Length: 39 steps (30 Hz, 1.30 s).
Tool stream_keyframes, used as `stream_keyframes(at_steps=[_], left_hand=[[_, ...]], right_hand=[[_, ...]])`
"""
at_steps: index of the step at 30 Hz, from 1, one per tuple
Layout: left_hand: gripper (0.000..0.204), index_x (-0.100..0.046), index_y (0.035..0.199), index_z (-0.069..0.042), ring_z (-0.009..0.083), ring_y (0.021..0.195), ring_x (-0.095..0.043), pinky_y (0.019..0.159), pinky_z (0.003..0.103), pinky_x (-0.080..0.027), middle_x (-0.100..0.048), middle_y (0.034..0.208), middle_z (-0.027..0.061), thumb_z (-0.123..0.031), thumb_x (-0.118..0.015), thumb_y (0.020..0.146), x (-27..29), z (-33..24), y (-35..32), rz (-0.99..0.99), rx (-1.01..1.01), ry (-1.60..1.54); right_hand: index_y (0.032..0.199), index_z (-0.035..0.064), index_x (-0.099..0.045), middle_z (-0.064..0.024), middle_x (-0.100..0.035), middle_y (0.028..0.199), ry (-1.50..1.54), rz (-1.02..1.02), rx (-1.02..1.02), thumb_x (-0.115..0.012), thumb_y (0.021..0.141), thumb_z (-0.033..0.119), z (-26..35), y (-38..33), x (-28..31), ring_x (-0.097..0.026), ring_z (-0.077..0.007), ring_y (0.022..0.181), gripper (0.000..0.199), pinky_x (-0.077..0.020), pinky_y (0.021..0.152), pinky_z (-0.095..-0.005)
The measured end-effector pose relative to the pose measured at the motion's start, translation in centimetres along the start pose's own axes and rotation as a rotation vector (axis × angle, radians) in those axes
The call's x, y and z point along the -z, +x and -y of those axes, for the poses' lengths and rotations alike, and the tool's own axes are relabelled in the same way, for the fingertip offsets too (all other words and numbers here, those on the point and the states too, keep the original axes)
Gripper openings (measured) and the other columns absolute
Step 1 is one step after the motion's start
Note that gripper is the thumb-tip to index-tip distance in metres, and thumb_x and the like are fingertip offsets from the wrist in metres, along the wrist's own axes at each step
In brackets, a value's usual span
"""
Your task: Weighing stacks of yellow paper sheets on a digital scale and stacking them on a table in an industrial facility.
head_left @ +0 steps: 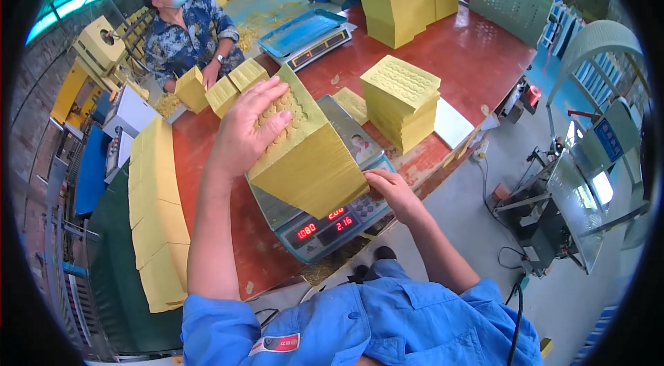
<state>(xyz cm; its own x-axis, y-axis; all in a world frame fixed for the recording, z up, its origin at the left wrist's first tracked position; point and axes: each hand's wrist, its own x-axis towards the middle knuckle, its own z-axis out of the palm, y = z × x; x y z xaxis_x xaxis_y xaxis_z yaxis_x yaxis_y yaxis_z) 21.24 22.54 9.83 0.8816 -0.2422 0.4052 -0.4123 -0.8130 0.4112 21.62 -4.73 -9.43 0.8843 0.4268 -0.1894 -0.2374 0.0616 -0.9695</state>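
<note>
We see a long red table (477, 55), and every place below is given from the digital scale (325, 217) at its near edge. Along the table's left side, left of the scale, runs a row of yellow paper stacks (155, 207). On the scale's pan a thick yellow paper block (308, 148) rests tilted, its embossed top facing up and left. Just beyond the scale to the right stands another embossed yellow stack (401, 100), and farther beyond it taller yellow stacks (408, 0) sit near the far end. A second scale with a blue tray (304, 31) lies well beyond ours, toward the far left. Across the table from the scale, a seated person in a patterned shirt (190, 27) handles smaller yellow bundles (221, 86). Our left hand (252, 127) lies open, palm flat on the block's top face. Our right hand (391, 190) presses its fingers against the block's lower right corner, above the scale's red display (325, 222)
</note>
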Motion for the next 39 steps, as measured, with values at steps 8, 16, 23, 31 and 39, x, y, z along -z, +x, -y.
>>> stream_keyframes(at_steps=[8,16,23,31,39], left_hand=[[0.044,-0.061,0.130,-0.001,0.0298,0.133,-0.050,0.113,0.038,-0.035,-0.055,0.141,0.0191,-0.026,-0.062,0.093,-0.2,0.6,0.3,-0.007,-0.052,-0.104],[0.047,-0.059,0.131,0.001,0.0303,0.136,-0.047,0.114,0.038,-0.031,-0.052,0.144,0.0188,-0.025,-0.061,0.092,-0.4,-0.9,0.0,-0.011,-0.071,-0.079],[0.050,-0.058,0.131,0.000,0.0330,0.137,-0.046,0.116,0.042,-0.029,-0.052,0.144,0.0187,-0.023,-0.058,0.087,-0.6,-4.7,-3.8,-0.068,-0.085,-0.143],[0.050,-0.058,0.123,0.000,0.0402,0.135,-0.045,0.117,0.056,-0.021,-0.053,0.141,0.0206,-0.021,-0.054,0.078,-3.6,-12.0,-3.4,-0.166,-0.115,0.041],[0.052,-0.060,0.121,0.000,0.0411,0.133,-0.048,0.117,0.059,-0.021,-0.053,0.140,0.0243,-0.020,-0.059,0.073,-7.9,-17.1,5.8,-0.183,-0.283,-0.030]], right_hand=[[0.121,0.0026,-0.061,-0.0099,-0.066,0.110,0.012,-0.020,-0.065,-0.052,0.101,0.039,0.5,-0.3,-1.1,-0.066,-0.0195,0.090,0.042,-0.0531,0.084,-0.0329],[0.115,0.0032,-0.062,-0.0107,-0.065,0.115,0.477,0.142,-0.091,-0.056,0.101,0.030,-2.9,-0.2,-0.6,-0.066,-0.0209,0.100,0.031,-0.0532,0.093,-0.0379],[0.117,0.0085,-0.053,-0.0095,-0.063,0.118,1.055,0.243,-0.051,-0.060,0.098,0.028,-6.9,-5.0,-3.8,-0.062,-0.0251,0.110,0.028,-0.0492,0.100,-0.0425],[0.134,0.0091,-0.054,-0.0049,-0.061,0.129,1.124,0.213,-0.082,-0.061,0.093,0.040,-6.0,-7.1,-0.2,-0.054,-0.0207,0.123,0.052,-0.0428,0.104,-0.0383],[0.141,0.0071,-0.050,-0.0099,-0.054,0.142,1.068,0.099,0.200,-0.056,0.094,0.036,-3.2,-6.8,12.5,-0.050,-0.0250,0.130,0.056,-0.0388,0.109,-0.0433]])
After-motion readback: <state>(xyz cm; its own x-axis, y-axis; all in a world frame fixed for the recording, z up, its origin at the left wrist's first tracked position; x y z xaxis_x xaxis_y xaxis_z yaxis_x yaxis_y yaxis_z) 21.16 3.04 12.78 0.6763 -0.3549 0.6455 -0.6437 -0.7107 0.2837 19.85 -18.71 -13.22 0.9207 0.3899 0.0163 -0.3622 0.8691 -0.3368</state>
